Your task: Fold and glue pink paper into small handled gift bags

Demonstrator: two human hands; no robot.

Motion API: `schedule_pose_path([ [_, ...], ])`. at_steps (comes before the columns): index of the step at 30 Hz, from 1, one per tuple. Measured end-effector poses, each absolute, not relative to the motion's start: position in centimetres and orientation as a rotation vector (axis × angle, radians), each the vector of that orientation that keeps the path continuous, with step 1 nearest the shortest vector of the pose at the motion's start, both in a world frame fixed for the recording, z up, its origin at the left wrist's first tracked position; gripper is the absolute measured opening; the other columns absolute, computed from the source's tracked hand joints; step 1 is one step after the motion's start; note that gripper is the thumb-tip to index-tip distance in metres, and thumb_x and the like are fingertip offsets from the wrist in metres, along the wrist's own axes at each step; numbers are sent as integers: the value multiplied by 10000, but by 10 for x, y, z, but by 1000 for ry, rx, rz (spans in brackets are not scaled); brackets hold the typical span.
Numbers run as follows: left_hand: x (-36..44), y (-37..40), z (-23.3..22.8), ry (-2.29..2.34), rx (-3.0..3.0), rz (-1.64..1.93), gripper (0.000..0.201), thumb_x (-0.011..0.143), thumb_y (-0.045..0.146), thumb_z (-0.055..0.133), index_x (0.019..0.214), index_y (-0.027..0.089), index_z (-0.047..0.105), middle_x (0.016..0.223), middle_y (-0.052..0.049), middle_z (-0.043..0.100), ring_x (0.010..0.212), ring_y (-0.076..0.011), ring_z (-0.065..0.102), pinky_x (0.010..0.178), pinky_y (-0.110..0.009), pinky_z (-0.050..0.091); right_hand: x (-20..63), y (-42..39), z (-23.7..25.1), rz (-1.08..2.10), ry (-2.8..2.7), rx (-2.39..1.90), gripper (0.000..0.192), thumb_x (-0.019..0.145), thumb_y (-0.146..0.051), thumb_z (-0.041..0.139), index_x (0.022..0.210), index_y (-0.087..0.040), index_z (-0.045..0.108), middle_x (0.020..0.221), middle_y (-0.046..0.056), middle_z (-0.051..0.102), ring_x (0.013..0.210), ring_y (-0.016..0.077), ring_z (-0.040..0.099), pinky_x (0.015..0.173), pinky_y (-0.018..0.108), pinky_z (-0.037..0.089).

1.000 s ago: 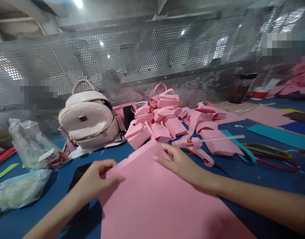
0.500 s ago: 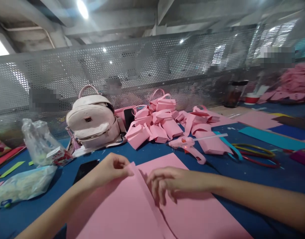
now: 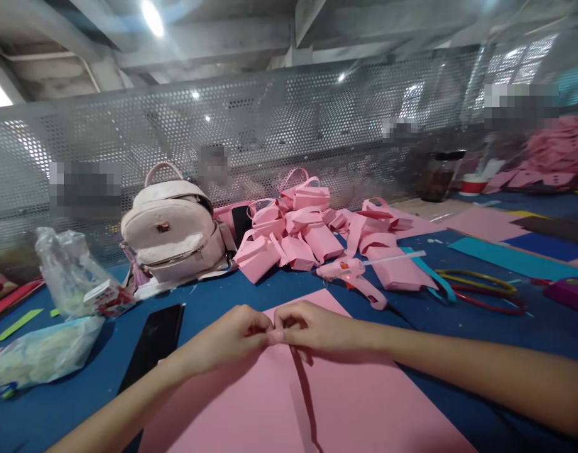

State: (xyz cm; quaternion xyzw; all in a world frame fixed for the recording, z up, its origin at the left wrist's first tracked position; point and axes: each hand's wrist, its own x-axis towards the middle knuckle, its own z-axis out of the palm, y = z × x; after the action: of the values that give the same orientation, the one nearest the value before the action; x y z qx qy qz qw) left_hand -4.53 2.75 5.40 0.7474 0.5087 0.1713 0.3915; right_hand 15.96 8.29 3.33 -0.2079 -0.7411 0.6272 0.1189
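A large pink sheet (image 3: 373,402) lies on the blue table in front of me, with a second pink sheet (image 3: 232,402) over its left part. The upper sheet's right edge is raised and casts a narrow shadow. My left hand (image 3: 244,333) pinches the far end of that edge between thumb and fingers. Right beside it, fingertips touching, my right hand (image 3: 312,327) is closed on the same edge. What exactly lies between the fingertips is partly hidden by the hands.
A pink glue gun (image 3: 352,277) lies beyond my right hand, before a heap of small pink paper bags (image 3: 298,248). A white backpack (image 3: 175,233) stands left of the heap. A black phone (image 3: 154,343) and a clear plastic bag (image 3: 57,355) lie at left.
My right hand has moved up and left from over the sheet and closed beside my left hand. The left hand has shifted right with the edge, uncovering more of the black phone.
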Motion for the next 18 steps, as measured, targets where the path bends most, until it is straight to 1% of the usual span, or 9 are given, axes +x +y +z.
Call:
schedule_pose_path([
  [2, -45, 30, 49, 1318, 1876, 427, 341, 863, 390, 566, 608, 171, 508, 614, 57, 351, 617, -108, 307, 578, -242, 248, 158, 85, 30, 1813, -2184, -608, 311, 935, -439, 616, 783, -183, 529, 617, -59, 495, 511, 87, 477, 476, 187, 410],
  [5, -43, 33, 42, 1355, 1845, 420, 332, 854, 380, 560, 601, 169, 513, 597, 60, 363, 599, -106, 316, 575, -244, 255, 157, 89, 25, 1702, -2274, -581, 252, 979, -330, 530, 780, -177, 540, 612, -50, 518, 509, 84, 477, 481, 184, 382],
  [7, -42, 32, 39, 1382, 1836, 425, 329, 870, 360, 526, 604, 168, 519, 601, 53, 385, 606, -110, 335, 584, -249, 263, 157, 91, 23, 1658, -2295, -574, 233, 970, -257, 509, 751, -179, 530, 609, -49, 518, 517, 85, 475, 488, 185, 374],
  [10, -40, 26, 34, 1423, 1857, 471, 324, 912, 332, 474, 644, 168, 553, 641, 26, 493, 639, -127, 403, 618, -263, 288, 157, 93, 21, 1626, -2289, -577, 245, 940, -200, 513, 696, -181, 499, 611, -48, 517, 537, 84, 457, 515, 193, 362],
  [13, -39, 20, 29, 1414, 1956, 550, 311, 941, 279, 447, 678, 173, 573, 709, -14, 613, 667, -143, 478, 655, -278, 316, 156, 94, 18, 1575, -2289, -576, 210, 904, -170, 522, 695, -176, 512, 616, -46, 504, 570, 91, 443, 545, 207, 344],
  [15, -39, 19, 25, 1402, 2044, 577, 302, 941, 237, 442, 665, 179, 550, 705, -25, 627, 664, -148, 490, 668, -287, 323, 156, 94, 16, 1561, -2281, -586, 190, 889, -166, 507, 699, -178, 516, 617, -45, 486, 582, 97, 443, 547, 213, 337],
  [18, -38, 19, 22, 1400, 2163, 594, 276, 918, 193, 452, 648, 187, 511, 673, -28, 609, 654, -157, 496, 667, -300, 323, 155, 95, 12, 1574, -2267, -604, 185, 879, -178, 498, 695, -180, 514, 620, -43, 469, 584, 99, 436, 542, 216, 330],
])
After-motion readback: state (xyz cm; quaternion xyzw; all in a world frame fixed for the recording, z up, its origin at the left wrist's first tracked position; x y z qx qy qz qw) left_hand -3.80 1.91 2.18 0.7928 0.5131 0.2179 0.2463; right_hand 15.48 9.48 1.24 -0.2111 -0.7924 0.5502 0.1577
